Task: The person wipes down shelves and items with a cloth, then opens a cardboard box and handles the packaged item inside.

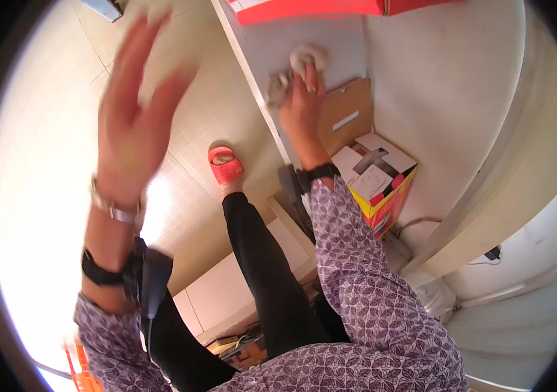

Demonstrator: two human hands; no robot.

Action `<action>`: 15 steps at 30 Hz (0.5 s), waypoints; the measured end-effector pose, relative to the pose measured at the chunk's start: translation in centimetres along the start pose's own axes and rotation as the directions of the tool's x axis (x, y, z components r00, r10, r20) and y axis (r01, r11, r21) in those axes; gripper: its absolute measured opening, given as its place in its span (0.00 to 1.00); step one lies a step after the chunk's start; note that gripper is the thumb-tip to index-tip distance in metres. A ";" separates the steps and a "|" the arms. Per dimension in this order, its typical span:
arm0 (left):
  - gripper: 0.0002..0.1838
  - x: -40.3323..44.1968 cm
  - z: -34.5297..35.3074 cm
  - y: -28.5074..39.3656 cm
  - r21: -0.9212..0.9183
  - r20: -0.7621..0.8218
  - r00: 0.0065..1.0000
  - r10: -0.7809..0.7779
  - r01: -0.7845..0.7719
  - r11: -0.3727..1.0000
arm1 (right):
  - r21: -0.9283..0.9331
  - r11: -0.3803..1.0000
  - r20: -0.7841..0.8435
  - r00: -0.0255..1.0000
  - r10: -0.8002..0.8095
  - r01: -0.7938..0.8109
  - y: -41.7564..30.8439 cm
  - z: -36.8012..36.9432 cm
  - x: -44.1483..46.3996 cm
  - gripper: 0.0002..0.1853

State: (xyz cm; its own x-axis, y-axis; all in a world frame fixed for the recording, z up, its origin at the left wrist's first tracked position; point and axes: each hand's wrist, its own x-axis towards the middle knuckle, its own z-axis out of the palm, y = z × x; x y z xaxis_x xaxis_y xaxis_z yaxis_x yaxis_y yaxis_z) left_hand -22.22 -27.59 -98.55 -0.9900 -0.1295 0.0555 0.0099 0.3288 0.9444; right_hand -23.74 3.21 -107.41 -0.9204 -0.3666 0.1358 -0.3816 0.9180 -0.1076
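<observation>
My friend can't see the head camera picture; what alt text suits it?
A right hand touches a crumpled, pale cloth on a grey surface near a brightly coloured box. The left hand, open and blurred, is raised above a tiled floor.

your left hand [133, 127] is raised and blurred, its fingers [131, 65] spread and thumb [171, 91] held apart. well to its right, your right hand [301, 110] sits at the end of an outstretched right arm [350, 235], fingers curled downward.

Off-white cloth [307, 57], crumpled, bunched, on a pale grey surface [272, 29], near its edge
</observation>
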 end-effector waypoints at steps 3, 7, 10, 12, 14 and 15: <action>0.26 -9.9 -1.2 0.1 0.016 0.213 0.878 -0.429 0.436 0.900 | -0.013 0.984 0.151 0.972 0.178 -0.178 1.1 -3.3 -7.8 0.21; 0.21 -19.6 -2.2 4.3 -0.002 0.459 0.573 -0.679 0.765 0.644 | -0.051 0.969 0.372 0.896 0.242 -0.240 2.4 -5.7 -14.3 0.17; 0.19 -23.7 -1.3 6.2 -0.072 0.504 0.496 -0.707 0.840 0.538 | 0.003 0.708 0.441 0.637 0.633 -0.706 4.5 -8.3 -7.7 0.10; 0.18 -25.0 -0.7 6.1 -0.110 0.504 0.468 -0.726 0.868 0.484 | 0.108 0.876 -0.004 0.881 0.473 -0.470 6.2 -8.1 0.0 0.08; 0.17 -25.6 -0.3 5.0 0.028 0.477 0.462 -0.748 0.842 0.539 | 0.105 0.968 -0.030 0.972 0.234 -0.230 9.1 -6.8 6.7 0.19; 0.17 -25.7 0.1 4.4 0.093 0.464 0.464 -0.755 0.822 0.562 | -0.019 0.976 -0.070 0.974 0.215 -0.217 12.9 -1.8 7.3 0.24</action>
State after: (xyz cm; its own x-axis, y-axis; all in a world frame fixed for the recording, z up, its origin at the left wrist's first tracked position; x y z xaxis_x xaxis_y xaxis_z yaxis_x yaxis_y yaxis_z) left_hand 3.25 -22.71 -95.85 -0.5320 0.1255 -0.8374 -0.8211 0.1654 0.5464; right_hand -35.26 12.60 -106.07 -0.9727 -0.1488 0.1779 -0.1709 0.9784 -0.1163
